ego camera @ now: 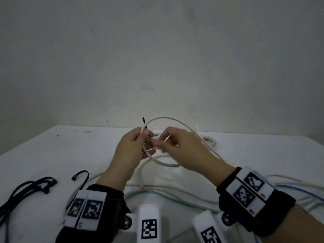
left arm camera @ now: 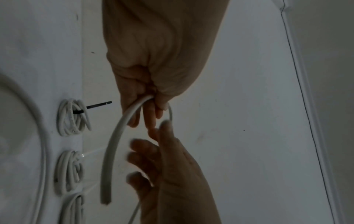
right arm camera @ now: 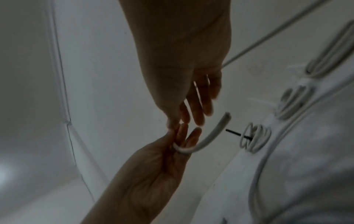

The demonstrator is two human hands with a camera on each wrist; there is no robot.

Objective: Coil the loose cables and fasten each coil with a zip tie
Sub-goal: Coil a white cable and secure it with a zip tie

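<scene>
**Hands hold a white cable loop above the table**

The white cable (ego camera: 168, 118) is thin and smooth. It bends in one big round loop in the air over the table (ego camera: 52, 151). The left hand (ego camera: 130, 146) pinches the cable with curled fingers, and a short cut end (left arm camera: 105, 201) hangs down from it. The right hand (ego camera: 180, 142) is blurry. Its fingertips meet the left fingers at the cable, but I cannot tell if they pinch it.

On the table past the hands lie three small white coils. One coil (left arm camera: 73, 117) has a black zip tie (left arm camera: 93, 106) sticking out. More loose cables (ego camera: 175, 188) and black zip ties (ego camera: 35, 186) lie on the table near the wrists.
</scene>
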